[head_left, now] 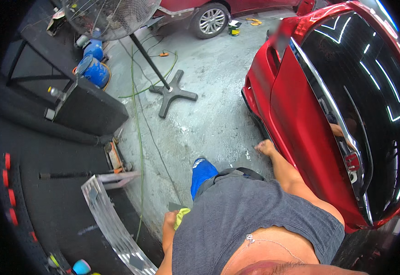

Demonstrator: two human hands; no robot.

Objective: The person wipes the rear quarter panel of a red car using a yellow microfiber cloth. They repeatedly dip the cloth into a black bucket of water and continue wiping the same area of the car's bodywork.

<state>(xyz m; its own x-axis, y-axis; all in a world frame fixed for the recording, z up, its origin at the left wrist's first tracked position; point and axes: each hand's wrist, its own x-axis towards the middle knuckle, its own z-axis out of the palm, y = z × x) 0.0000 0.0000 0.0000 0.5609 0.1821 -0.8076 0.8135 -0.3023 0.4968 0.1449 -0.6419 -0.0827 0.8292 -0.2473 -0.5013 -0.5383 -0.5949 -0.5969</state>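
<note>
My left hand (168, 221) hangs at my left side, its fingers closed round a yellow-green cloth (181, 217). A small flat grey piece (174, 206) shows just beyond those fingers; whether the hand grips it too is unclear. On the other side, my right hand (266, 147) is lowered beside a glossy red car (284, 110), apart from its bodywork. Its fingers are curled in, and no object shows in them. The car's large dark glass (360, 59) reflects the ceiling lights.
A pedestal fan's cross-shaped base (171, 91) stands ahead. A green hose (139, 151) and dark cables run along the floor. Blue drums (92, 71) and a silvery bench-like frame (113, 224) are at left. Another red car's wheel (211, 21) and a tin (234, 28) are farther off.
</note>
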